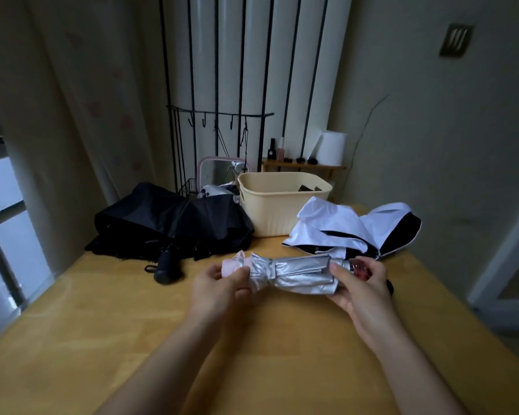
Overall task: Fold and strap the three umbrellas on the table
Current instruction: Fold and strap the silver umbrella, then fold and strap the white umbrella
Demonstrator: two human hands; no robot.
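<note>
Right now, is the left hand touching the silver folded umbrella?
Touching. The head view shows the left hand with thumb and fingers curled round the pink end of the silver folded umbrella, with no gap between them.

Dim, cool daylight in a wide-angle view.
Light enters from the window at left, laying a pale sheen on the table edge; the silver umbrella glints softly. Shadows are weak, the black umbrella loses detail, and lines bow and soften toward the corners.
</note>
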